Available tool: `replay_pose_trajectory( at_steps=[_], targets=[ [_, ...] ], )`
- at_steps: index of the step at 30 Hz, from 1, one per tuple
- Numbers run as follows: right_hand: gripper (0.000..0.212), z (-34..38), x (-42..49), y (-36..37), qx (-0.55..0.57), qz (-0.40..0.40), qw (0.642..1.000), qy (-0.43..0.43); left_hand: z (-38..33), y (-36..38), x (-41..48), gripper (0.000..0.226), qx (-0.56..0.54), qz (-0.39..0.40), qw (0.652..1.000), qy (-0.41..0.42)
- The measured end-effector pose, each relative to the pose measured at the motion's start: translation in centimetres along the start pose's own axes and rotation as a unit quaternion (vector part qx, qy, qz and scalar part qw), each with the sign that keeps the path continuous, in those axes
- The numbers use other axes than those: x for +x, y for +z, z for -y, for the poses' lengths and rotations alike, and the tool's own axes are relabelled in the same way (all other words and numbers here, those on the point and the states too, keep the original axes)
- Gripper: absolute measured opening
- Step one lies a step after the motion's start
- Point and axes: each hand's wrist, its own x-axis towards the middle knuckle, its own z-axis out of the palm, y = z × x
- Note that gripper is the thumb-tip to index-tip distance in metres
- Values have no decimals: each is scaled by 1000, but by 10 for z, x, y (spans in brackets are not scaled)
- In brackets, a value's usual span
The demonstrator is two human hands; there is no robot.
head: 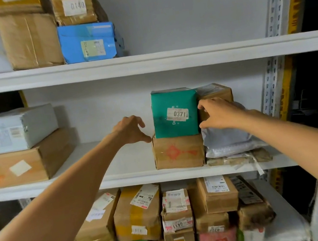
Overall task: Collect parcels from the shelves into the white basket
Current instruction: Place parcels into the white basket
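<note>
On the middle shelf (129,176), near its right end, a green parcel (169,103) marked 0371 stands on a brown box (178,152). The right hand (220,112) touches the parcel's right side with spread fingers. The left hand (130,130) is just beside its left side, thumb and curved fingers apart, holding nothing.

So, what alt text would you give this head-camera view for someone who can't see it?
A left hand and right hand reach for a teal parcel marked 0371, stacked on a brown box on the middle shelf; the right touches its edge. More parcels fill other shelves.
</note>
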Motion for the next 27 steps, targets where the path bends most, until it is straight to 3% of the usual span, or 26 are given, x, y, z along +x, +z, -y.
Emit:
replay_pose_trajectory(
  at_steps=[6, 9, 12, 15, 20, 22, 24, 27],
  targets=[
    [49, 1, -2, 7, 37, 8, 999, -6, -10, -10, 2, 62, -19, 2, 1000, 1],
    [40, 2, 6, 10, 81, -15, 997, 14, -20, -16, 8, 61, -133, -9, 991, -6],
    [40, 6, 16, 17, 183, -43, 981, 55, -29, -18, 12, 68, -295, -36, 955, -5],
    [57, 19, 21, 26, 327, -40, 939, 93, -37, -10, 12, 63, -356, -41, 933, 32],
    [76, 27, 28, 34, 402, -56, 901, 155, -36, -1, 9, 37, -418, -62, 906, 37],
    [69, 28, 24, 35, 440, -52, 883, 157, -35, -3, 7, 28, -462, -61, 884, 36],
    [46, 32, 21, 34, 459, -74, 872, 153, -36, -5, 2, 30, -493, -59, 867, 38],
    [39, 35, 19, 29, 505, -132, 840, 146, -38, -5, -4, 36, -533, -79, 841, 40]
  ],
)
